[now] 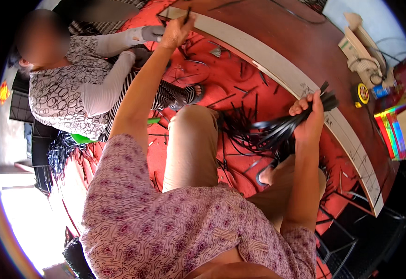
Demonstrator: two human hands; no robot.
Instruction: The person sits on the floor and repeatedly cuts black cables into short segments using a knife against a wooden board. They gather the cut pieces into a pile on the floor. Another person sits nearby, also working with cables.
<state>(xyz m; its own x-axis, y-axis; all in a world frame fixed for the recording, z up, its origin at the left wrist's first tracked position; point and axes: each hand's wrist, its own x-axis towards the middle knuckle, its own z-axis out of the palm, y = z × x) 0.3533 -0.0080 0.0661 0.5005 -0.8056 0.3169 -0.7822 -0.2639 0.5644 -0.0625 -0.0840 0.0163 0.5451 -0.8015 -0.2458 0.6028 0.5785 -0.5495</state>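
Keeping the black strips [279,127] aligned needs the right hand [311,116] closed firmly round them; the left hand [177,32], pinching a dark piece [187,15], should move gently.

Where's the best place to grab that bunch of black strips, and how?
Probably wrap a whole fist around the black strips near their upper-right end, where the right hand grips them. Come from the person's right: there they're gathered tight, while toward the left they droop and spread into a loose tangle.
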